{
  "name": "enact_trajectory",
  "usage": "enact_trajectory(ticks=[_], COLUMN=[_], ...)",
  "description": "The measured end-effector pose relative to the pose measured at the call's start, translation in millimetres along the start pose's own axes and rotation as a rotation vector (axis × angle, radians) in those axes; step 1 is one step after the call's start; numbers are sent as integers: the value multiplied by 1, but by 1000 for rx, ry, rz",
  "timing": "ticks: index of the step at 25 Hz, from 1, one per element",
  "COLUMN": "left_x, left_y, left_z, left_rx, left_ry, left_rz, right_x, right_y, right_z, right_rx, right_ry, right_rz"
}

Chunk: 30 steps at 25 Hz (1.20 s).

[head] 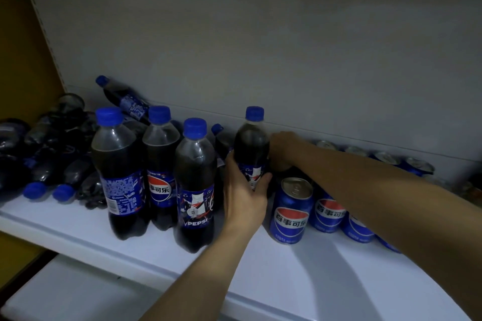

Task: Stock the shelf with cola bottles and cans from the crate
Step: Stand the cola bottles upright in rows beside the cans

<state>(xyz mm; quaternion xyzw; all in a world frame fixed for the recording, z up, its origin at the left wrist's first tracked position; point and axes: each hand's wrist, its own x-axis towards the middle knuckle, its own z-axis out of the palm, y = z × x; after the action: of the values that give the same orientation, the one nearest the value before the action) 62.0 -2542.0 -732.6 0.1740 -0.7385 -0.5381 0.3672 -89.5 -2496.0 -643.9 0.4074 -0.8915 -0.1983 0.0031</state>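
On the shelf (260, 276), stock already standing or lying:

- Left of the left hand (243, 198): three upright bottles (156, 164) standing near the front edge, labels facing out; behind them more bottles, one leaning bottle (122, 99) propping against the back wall.
- Far left of both hands: a heap of bottles lying on their sides (52, 154), caps pointing forward. These are looking unsorted, so I judge tidying is remaining.
- Right of the left hand, under the right forearm: front cans (292, 211) standing in a row; rear cans (386, 156) lining the back wall beyond the right hand (284, 148).

Item being handled: one upright bottle (251, 148), standing between the two hands, just behind the first front can.

Progress: well advanced, by my judgement. The crate is not showing, so what is left in it cannot be told.

Hands:
- Left hand is reaching up from below, thumb and fingers curling round the bottle's label band, gripping it.
- Right hand is reaching across above the cans, resting against the bottle's right shoulder; its fingers are hiding in shadow behind the bottle, so its grip cannot be told, possibly only steadying.
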Motion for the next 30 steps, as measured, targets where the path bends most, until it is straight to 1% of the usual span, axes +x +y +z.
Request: enact_trajectory(ticks=[2, 4, 7, 9, 11, 14, 17, 19, 21, 22, 23, 24, 26, 28, 29, 30], left_x=[1, 2, 3, 4, 6, 7, 6, 2, -7, -12, -18, -23, -29, -27, -24, -23], left_y=[0, 1, 0, 2, 6, 8, 6, 3, 6, 10, 16, 24, 47, 74, 86, 99], left_z=[2, 3, 5, 6, 7, 11, 10, 6, 2, 1, 0, 0, 0, -4, -7, -10], left_rx=[-18, -30, -39, -43, -58, -83, -60, -36, -36, -35, -36, -42, -48, -14, -12, -32], left_ry=[-1, -2, -10, -18, -34, -39, -23, 6, 40, 50, 55, 60, 82, 99, 74, 8], left_rz=[-12, 1, 19, 14, -3, -31, -39, 12, 79, 98, 120, 166, 313, 436, 473, 486], right_x=[-1, 1, -6, -16, -30, -61, -95, -120, -149, -162, -173, -181, -188, -191, -193, -196], right_y=[2, 5, 13, 26, 42, 63, 78, 81, 75, 69, 61, 52, 39, 28, 23, 17], right_z=[-7, -15, -33, -37, -33, -24, -21, -19, -19, -18, -16, -12, -2, 3, 3, 1], right_rx=[-47, -169, -345, -371, -304, -13, 311, 673, 1122, 1335, 1508, 1617, 1687, 1644, 1623, 1622], right_ry=[42, 86, 187, 231, 265, 310, 470, 629, 783, 823, 828, 817, 812, 846, 861, 868], right_rz=[32, 62, 36, 52, 105, 208, 330, 386, 375, 356, 335, 324, 323, 339, 329, 296])
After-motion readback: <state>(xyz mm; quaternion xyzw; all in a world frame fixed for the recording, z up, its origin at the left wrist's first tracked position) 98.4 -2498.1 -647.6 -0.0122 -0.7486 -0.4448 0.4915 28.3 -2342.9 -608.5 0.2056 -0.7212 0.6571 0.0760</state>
